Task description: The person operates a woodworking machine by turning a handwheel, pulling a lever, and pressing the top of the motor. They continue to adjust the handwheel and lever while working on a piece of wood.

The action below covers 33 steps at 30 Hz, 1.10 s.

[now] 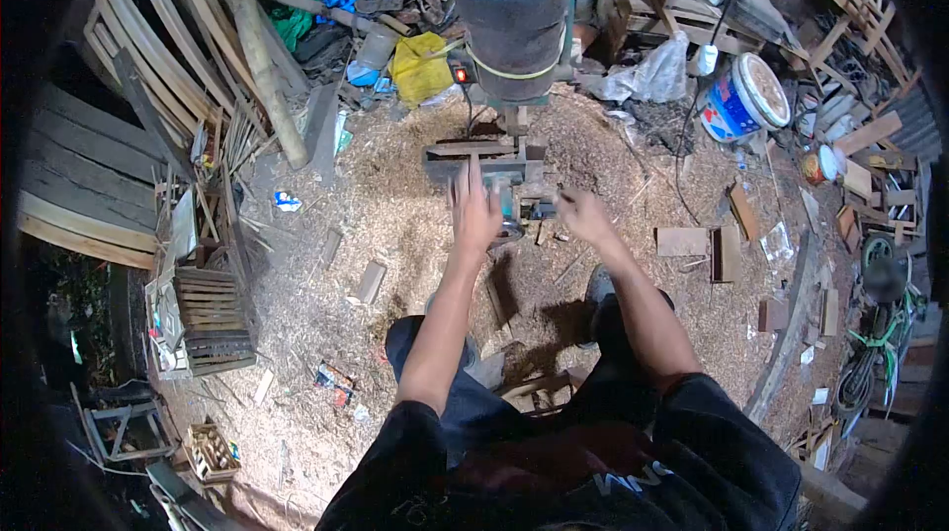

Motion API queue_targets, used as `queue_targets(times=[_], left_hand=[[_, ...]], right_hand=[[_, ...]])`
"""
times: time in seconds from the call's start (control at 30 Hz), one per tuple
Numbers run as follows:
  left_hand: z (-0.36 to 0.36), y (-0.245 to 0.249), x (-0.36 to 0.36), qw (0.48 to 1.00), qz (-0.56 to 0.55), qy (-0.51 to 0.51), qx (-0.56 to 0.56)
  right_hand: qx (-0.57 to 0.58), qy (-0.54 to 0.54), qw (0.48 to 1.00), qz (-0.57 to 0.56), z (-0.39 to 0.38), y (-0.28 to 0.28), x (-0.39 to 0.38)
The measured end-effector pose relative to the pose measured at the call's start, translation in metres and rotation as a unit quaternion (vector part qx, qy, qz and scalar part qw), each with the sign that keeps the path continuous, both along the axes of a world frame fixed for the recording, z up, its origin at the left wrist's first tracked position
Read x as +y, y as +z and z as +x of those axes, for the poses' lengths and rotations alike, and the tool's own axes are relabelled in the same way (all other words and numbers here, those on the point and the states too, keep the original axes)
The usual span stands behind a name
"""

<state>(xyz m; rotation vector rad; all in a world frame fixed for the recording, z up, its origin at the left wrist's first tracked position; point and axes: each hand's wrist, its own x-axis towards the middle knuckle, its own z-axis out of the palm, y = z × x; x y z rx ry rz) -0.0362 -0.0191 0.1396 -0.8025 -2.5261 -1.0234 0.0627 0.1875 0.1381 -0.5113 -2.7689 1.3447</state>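
Observation:
In front of me stands a machine with a large dark upright motor above a metal work table. A piece of wood lies across that table, below the motor. My left hand reaches over the table's near side, its fingers stretched toward the wood and their tips right at its near edge. To the right, my right hand is beside the small dark fittings on the machine's front. Motion blurs its fingers, and I cannot tell whether they hold anything.
Wood shavings cover the floor. Wood blocks and offcuts lie to the right, near a white-and-blue bucket. Curved boards lean at the left, beside a slatted crate. A red-lit switch shows by the motor.

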Motion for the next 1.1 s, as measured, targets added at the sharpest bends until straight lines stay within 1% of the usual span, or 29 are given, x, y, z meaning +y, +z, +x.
queue_targets(times=[0.03, 0.07, 0.1, 0.13, 0.23, 0.27, 0.33, 0.4, 0.43, 0.47, 0.5, 0.53, 0.57, 0.6, 0.67, 0.73, 0.77, 0.8, 0.87, 0.9, 0.93, 0.97, 1.03, 1.07, 1.1], left_hand=[[-0.006, 0.026, 0.005, 1.000, -0.012, 0.005, 0.017], [-0.011, 0.052, 0.012, 0.998, -0.047, 0.035, 0.014], [-0.020, 0.068, 0.018, 0.995, -0.063, 0.051, 0.051], [-0.029, 0.080, 0.021, 0.991, -0.080, 0.064, 0.088], [-0.051, 0.103, 0.030, 0.986, -0.117, 0.079, 0.092], [-0.057, 0.105, 0.033, 0.981, -0.117, 0.102, 0.116], [-0.060, 0.104, 0.034, 0.982, -0.129, 0.106, 0.089], [-0.062, 0.095, 0.032, 0.980, -0.163, 0.098, 0.065], [-0.062, 0.082, 0.029, 0.975, -0.203, 0.085, 0.038], [-0.061, 0.063, 0.024, 0.967, -0.242, 0.073, 0.010], [-0.059, 0.041, 0.020, 0.958, -0.279, 0.063, -0.018], [-0.055, 0.011, 0.016, 0.973, -0.220, 0.067, -0.032], [-0.053, -0.022, 0.012, 0.985, -0.144, 0.058, -0.075], [-0.049, -0.053, 0.008, 0.989, -0.069, 0.048, -0.120], [-0.032, -0.097, 0.005, 0.973, -0.078, 0.070, -0.205], [-0.010, -0.151, 0.009, 0.968, 0.035, 0.092, -0.231], [-0.002, -0.168, 0.012, 0.960, 0.091, 0.102, -0.244], [0.001, -0.174, 0.013, 0.963, 0.098, 0.119, -0.220], [0.001, -0.184, 0.018, 0.967, 0.111, 0.151, -0.171], [0.003, -0.179, 0.021, 0.967, 0.134, 0.158, -0.150], [0.005, -0.175, 0.024, 0.965, 0.157, 0.167, -0.127], [0.007, -0.169, 0.026, 0.962, 0.178, 0.176, -0.105], [0.007, -0.165, 0.028, 0.961, 0.182, 0.190, -0.088], [0.009, -0.166, 0.029, 0.959, 0.185, 0.199, -0.081], [0.009, -0.170, 0.030, 0.961, 0.176, 0.201, -0.072]], right_hand=[[0.034, -0.012, 0.999, 0.021, -0.005, -0.012, 0.001], [0.069, -0.023, 0.996, 0.043, -0.015, -0.028, 0.005], [0.106, -0.036, 0.992, 0.065, -0.021, -0.038, 0.006], [0.095, -0.013, 0.992, 0.084, -0.018, -0.028, 0.006], [-0.042, 0.035, 0.997, 0.046, -0.011, -0.004, 0.007], [-0.030, 0.046, 0.998, 0.043, -0.009, 0.000, 0.010], [-0.010, 0.064, 0.997, 0.033, 0.001, 0.000, 0.014], [-0.015, 0.054, 0.998, 0.033, 0.008, -0.013, 0.023], [-0.016, 0.048, 0.998, 0.033, 0.007, -0.020, 0.029], [-0.065, 0.066, 0.996, -0.008, 0.005, -0.016, 0.033], [-0.045, 0.060, 0.997, 0.018, 0.009, -0.026, 0.035], [-0.020, 0.054, 0.997, 0.046, 0.007, -0.039, 0.040], [0.003, 0.045, 0.996, 0.073, 0.006, -0.050, 0.043], [-0.067, 0.041, 0.996, 0.044, 0.009, -0.033, 0.039], [-0.084, 0.066, 0.991, 0.079, 0.010, -0.056, 0.047], [-0.112, 0.092, 0.984, 0.104, 0.007, -0.083, 0.046], [-0.131, 0.104, 0.979, 0.114, 0.007, -0.096, 0.044], [-0.149, 0.114, 0.974, 0.123, 0.005, -0.111, 0.044], [-0.148, 0.053, 0.978, 0.137, -0.006, -0.150, 0.037], [-0.148, 0.022, 0.978, 0.143, -0.011, -0.156, 0.027], [-0.112, -0.013, 0.987, 0.118, -0.012, -0.160, 0.019], [-0.130, -0.033, 0.986, 0.103, -0.016, -0.171, 0.010], [-0.155, -0.073, 0.982, 0.080, -0.032, -0.198, 0.001], [-0.103, -0.065, 0.990, 0.072, -0.034, -0.185, -0.009], [-0.074, -0.083, 0.993, 0.048, -0.036, -0.195, -0.017]])
